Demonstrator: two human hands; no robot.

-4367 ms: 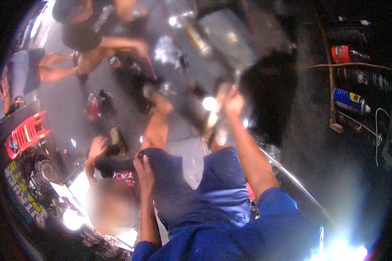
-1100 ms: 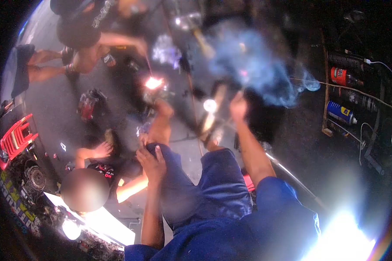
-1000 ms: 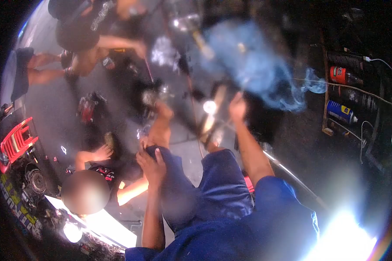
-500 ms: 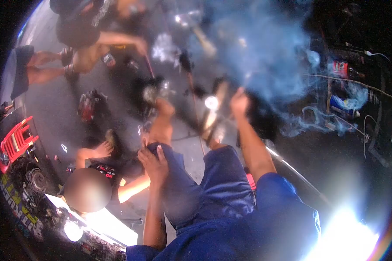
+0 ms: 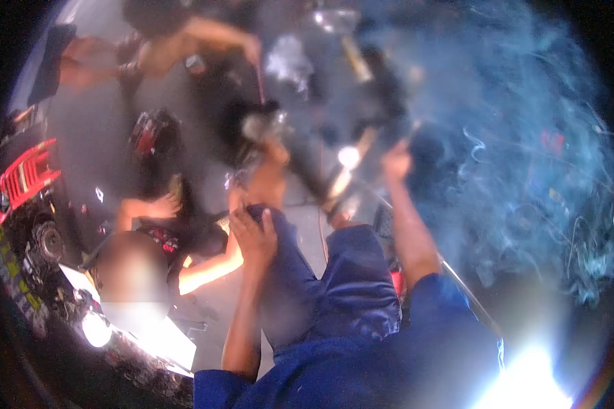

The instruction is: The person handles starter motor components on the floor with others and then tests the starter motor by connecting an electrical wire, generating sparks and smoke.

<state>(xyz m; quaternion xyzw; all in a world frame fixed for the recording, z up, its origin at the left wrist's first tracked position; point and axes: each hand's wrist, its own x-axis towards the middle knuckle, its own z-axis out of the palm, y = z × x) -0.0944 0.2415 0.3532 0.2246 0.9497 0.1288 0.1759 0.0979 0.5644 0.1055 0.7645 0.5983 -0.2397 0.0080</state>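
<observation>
My left hand (image 5: 254,232) lies flat on my left knee, fingers stretched out with nothing visible in them. My right hand (image 5: 397,162) is raised past my right knee, its fingers closed. A thin, light stick-like thing (image 5: 415,129) extends from its fingertips, too blurred and smoky to name. Just left of this hand is a bright round spot (image 5: 348,157) on a long pale piece. Blurred metal parts (image 5: 266,127) lie near my left foot. Blue-white smoke (image 5: 484,136) drifts beyond and right of my right hand, veiling what is behind it.
A person in a dark shirt (image 5: 167,238) sits at my left; another person's arm (image 5: 218,33) reaches in with a thin red rod (image 5: 260,82). A red slotted part (image 5: 27,178) stands far left. A metal rod (image 5: 471,300) slants beside my right arm.
The view has shifted, so most things appear further right or higher. Smoke has spread over the right side, veiling the cans there. My left hand stays on my knee; my right hand remains raised.
</observation>
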